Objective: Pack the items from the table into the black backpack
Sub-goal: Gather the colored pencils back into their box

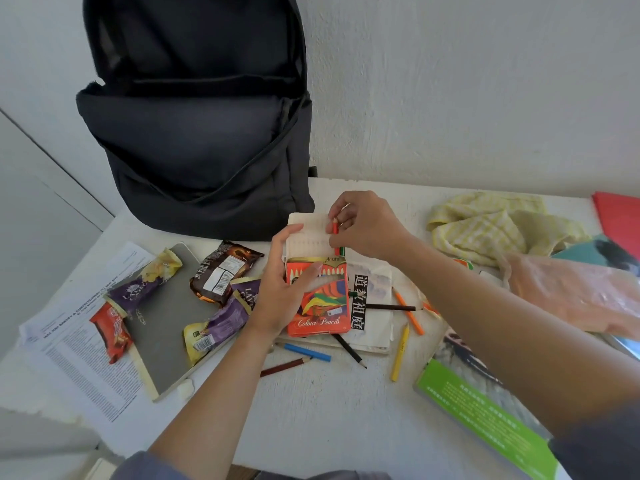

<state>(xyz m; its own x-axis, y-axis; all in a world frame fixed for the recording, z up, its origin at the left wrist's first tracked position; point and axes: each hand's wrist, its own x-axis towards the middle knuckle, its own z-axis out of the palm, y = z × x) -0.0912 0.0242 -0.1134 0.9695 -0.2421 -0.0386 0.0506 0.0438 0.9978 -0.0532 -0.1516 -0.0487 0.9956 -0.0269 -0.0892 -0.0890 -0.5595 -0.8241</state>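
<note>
The black backpack [197, 133] stands open at the back left of the white table [311, 403]. In front of it my left hand [287, 289] grips an orange colour pencil box [322, 299] with its flap open. My right hand [363, 225] pinches a red pencil [335, 226] at the box's open top, beside a green one. Loose pencils lie around the box: a blue pencil [306, 352], a yellow pencil [400, 355], an orange pencil [408, 311] and dark ones. Several snack packets [221, 271] lie to the left on a grey notebook [166, 327].
A printed sheet [79, 351] lies at the left edge. A yellow checked cloth [485, 230] and a clear plastic bag [571, 292] are at the right, with a red folder [620, 220] behind. A green book [485, 420] sits front right. A booklet [374, 306] lies under the box.
</note>
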